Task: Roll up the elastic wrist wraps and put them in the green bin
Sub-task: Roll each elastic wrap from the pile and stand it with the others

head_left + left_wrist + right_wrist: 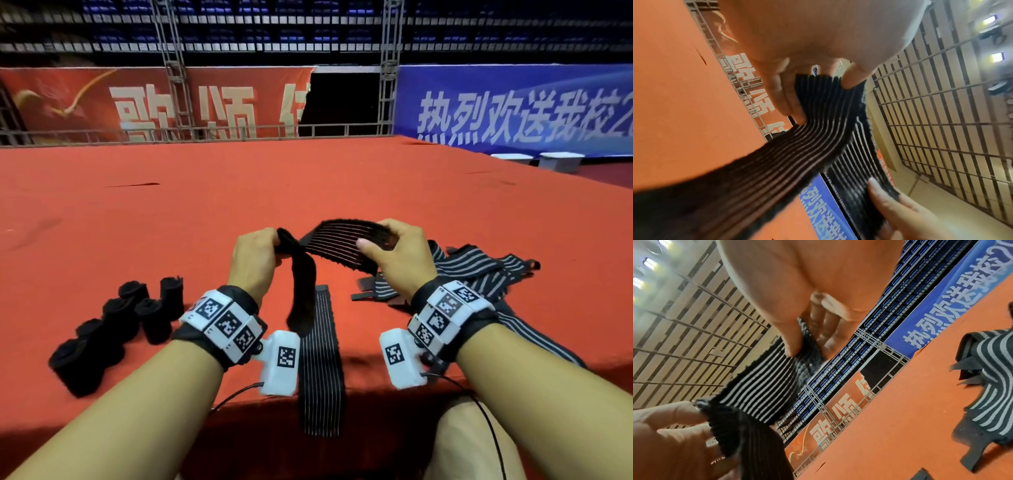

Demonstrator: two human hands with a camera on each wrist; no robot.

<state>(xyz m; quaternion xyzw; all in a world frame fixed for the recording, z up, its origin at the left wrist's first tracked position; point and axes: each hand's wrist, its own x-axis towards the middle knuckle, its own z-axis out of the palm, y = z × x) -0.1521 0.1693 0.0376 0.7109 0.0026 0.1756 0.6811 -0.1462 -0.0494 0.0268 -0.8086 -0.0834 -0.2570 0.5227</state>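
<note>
- Both hands hold one striped wrap (337,240) in the air above the red bench (137,222), stretched between them.
- The left hand (255,255) pinches the wrap at a fold; from there a dark tail hangs down toward the bench.
- The right hand (397,251) grips the other end, thumb on the near face and fingers curled over the far edge.
- In the left wrist view the left fingers (781,95) press the striped band (818,129), and the right hand's thumb (877,190) lies on it farther along.
- A second wrap (320,370) lies flat between the forearms and droops over the bench's near edge.
- Rolled wraps (116,329) stand clustered on the bench to the left.
- A heap of unrolled wraps (479,270) lies just behind the right wrist.
- Red (154,106) and blue (513,109) banners hang beyond the bench.
</note>
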